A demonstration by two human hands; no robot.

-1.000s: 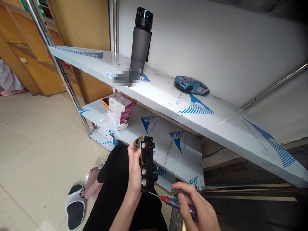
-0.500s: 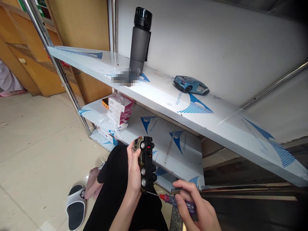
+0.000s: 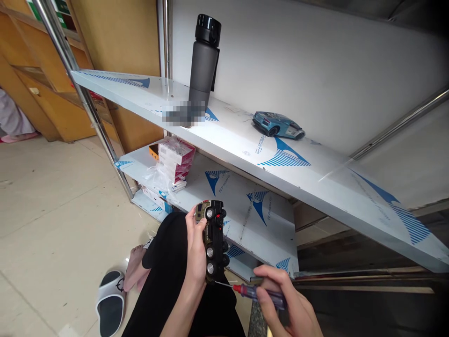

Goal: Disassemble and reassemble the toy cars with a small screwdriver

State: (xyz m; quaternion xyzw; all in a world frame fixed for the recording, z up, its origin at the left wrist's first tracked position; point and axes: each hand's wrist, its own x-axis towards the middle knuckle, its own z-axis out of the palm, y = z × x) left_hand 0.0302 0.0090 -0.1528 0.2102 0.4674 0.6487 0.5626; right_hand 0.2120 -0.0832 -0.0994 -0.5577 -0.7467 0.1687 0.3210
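My left hand [image 3: 196,250] is closed around a dark toy truck [image 3: 214,241], tipped on its side above my lap with its wheels and black underside facing right. Between the thumb and fingers of my right hand [image 3: 286,299] is a screwdriver [image 3: 257,294] with a clear purplish handle and a red collar. Its thin metal shaft points left, and the tip is at the truck's lower end. Whether the tip sits in a screw is too small to tell.
A blue toy car [image 3: 278,125] and a dark grey bottle [image 3: 204,65] stand on the upper metal shelf [image 3: 231,145], beside a blurred item. Stacked boxes [image 3: 173,159] in plastic lie on the shelf below. A slipper [image 3: 110,299] lies on the tiled floor.
Almost nothing differs. The toy truck and both hands have shifted very slightly in view; the screwdriver tip stays at the truck's lower end.
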